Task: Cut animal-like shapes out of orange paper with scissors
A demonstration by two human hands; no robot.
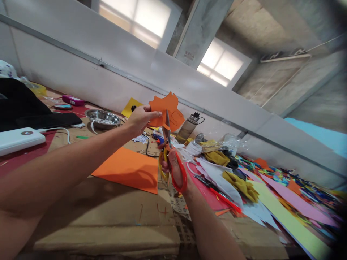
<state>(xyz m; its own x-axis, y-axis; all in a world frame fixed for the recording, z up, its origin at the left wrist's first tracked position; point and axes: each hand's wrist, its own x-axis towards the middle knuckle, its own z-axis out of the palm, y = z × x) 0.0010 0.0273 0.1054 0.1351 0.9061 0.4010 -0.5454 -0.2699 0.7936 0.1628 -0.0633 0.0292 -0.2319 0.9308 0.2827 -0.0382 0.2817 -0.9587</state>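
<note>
Pinched in left hand [139,119]: orange cutout [166,108], raised off the table [114,213] to meet blades. Gripped through the loops by right hand [175,168]: scissors [169,159], pointing up, biting its lower edge. Below, orange sheet [127,168]; scraps [238,180] rightward.

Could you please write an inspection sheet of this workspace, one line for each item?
Surface: table covered with brown cardboard.
Job's things: orange cut-out held up above the table; scissors with orange and yellow handles, blades at the cut-out; orange sheet lying flat.
Clutter: steel bowl, bottle, coloured paper scraps, yellow cloth, white device.
Hands: left hand pinches the cut-out; right hand grips the scissors.
Cables: white cable from the white device; black cable on the cardboard.
Surroundings: white wall, windows above.
</note>
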